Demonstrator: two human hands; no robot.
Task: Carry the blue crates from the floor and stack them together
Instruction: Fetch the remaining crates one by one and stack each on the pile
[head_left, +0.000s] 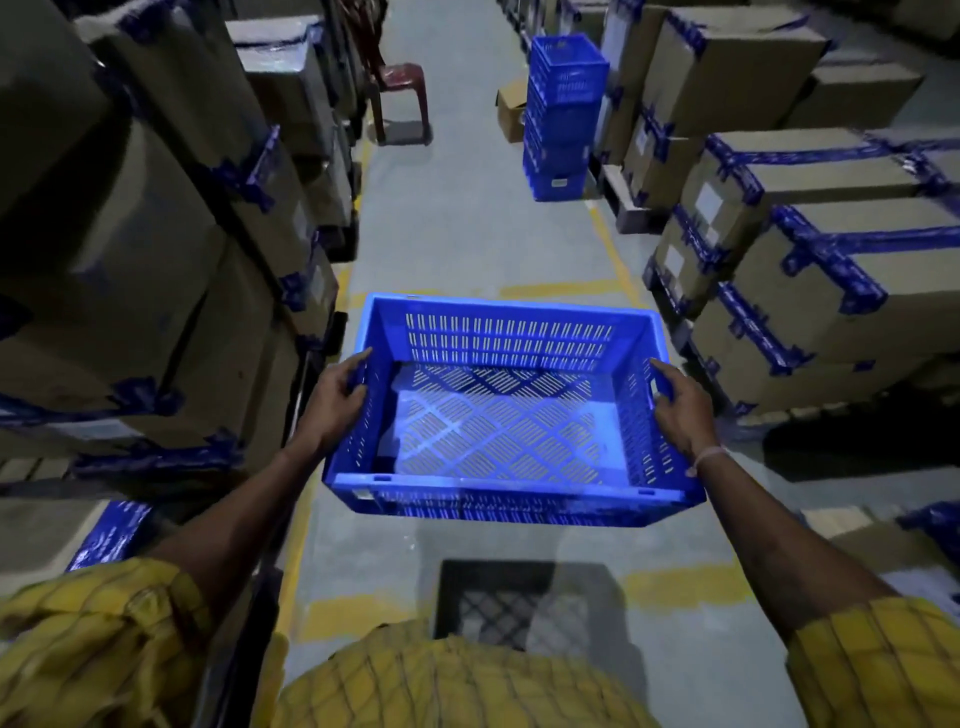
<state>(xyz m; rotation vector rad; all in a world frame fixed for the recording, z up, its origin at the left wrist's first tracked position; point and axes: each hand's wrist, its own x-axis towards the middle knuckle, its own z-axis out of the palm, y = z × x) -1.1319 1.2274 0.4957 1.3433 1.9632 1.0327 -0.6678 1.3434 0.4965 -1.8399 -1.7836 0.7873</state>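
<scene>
In a narrow aisle between walls of taped cardboard boxes (810, 291), a stack of blue crates (563, 114) stands well ahead on the right. An empty blue crate (498, 415) hangs above the floor (457, 228), carried level. The left hand (332, 400) and right hand (680, 410) grip its short sides, fingers (658, 372) curled round the rims. Best to keep it level and walk straight to the stack. A red chair (400, 88) sits far off left, probably clear of the path.
</scene>
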